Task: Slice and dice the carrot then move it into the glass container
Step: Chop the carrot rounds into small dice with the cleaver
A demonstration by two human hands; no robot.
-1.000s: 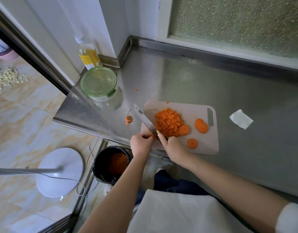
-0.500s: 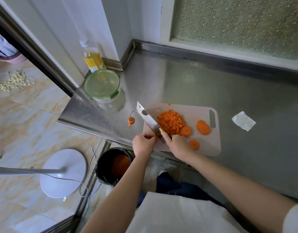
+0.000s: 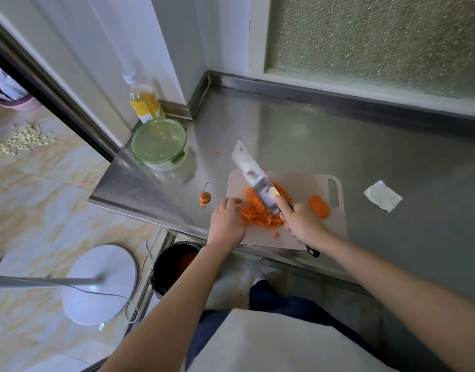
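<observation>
Now my right hand [image 3: 302,224] clamps the knife [image 3: 255,178] by its handle; my left hand [image 3: 227,221] lies flat, fingers relaxed, beside the diced carrot [image 3: 260,217] between both hands. Loose, light cubes, I think: better to scoop them on the blade.

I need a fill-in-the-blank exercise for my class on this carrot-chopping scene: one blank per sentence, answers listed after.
1. The knife is held in the ____ hand.
2. The container is closed with a ____ lid.
3. The uncut slices lie on the board, to the ____ of the diced pile.

Missing words: right; green; right.
</observation>
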